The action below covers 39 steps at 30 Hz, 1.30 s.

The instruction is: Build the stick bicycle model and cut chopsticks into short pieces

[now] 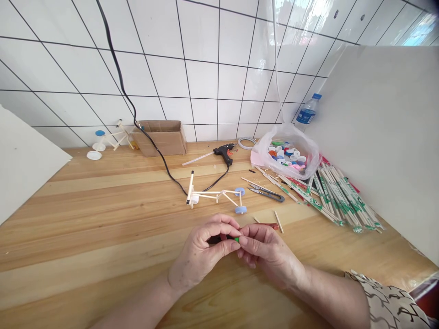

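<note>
Ok so your left hand [209,244] and right hand [264,249] were pinching a small green piece [236,239] between them, near side of the wooden table [103,274]. Just past them sat a stick frame with blue wheels [219,195]. Far right, your open plastic bag [262,148] was full of colorful bottle caps [291,155], with a mostly clear bottle [306,113] behind it. Far left had a cardboard box [164,140], can't tell what was inside.

Bright, even light; soft shadows; glare upper right [312,13]; wide-angle edge distortion; fingertips perhaps slightly soft.
</note>
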### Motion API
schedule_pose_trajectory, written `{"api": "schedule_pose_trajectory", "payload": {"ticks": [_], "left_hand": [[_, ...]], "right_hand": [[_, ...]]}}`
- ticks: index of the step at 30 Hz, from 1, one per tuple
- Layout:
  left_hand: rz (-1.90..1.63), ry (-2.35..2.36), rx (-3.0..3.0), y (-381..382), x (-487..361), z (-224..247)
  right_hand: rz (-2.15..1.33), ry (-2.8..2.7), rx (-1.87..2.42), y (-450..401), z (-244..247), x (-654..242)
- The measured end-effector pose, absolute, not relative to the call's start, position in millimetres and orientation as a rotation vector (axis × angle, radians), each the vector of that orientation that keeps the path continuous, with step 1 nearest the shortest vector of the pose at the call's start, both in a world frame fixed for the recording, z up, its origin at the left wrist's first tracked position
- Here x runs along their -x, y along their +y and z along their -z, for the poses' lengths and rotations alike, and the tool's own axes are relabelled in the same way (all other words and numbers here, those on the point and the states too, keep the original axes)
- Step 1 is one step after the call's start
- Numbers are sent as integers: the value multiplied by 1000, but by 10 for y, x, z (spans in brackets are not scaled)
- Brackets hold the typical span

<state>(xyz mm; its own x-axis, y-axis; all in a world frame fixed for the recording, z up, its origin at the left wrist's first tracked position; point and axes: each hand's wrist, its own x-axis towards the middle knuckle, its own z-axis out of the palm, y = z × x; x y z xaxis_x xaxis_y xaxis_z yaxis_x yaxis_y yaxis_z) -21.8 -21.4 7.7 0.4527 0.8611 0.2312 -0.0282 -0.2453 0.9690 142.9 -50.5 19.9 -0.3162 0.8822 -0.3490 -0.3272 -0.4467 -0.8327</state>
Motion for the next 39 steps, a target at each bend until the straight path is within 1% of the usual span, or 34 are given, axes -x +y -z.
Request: {"api": "schedule_pose_trajectory", "payload": {"ticks": [13,18,25,31,39], "left_hand": [[-969,757,-1585,-207,230,-107],[-927,718,-1430,-181,231,-75],[-861,456,-1068,-161,207,-132],[-836,569,-1053,-161,235,-126],[-824,569,-1063,-170,238,-112]], "right_hand": [[-1885,-848,1058,-494,-198,-1433],[-1865,-872,1051,-501,-214,-1431],[-1925,-809,920,-475,-236,-1439],[-1958,-798,886,-493,-210,-1449],[-1960,-806,895,-502,-189,-1461]]}}
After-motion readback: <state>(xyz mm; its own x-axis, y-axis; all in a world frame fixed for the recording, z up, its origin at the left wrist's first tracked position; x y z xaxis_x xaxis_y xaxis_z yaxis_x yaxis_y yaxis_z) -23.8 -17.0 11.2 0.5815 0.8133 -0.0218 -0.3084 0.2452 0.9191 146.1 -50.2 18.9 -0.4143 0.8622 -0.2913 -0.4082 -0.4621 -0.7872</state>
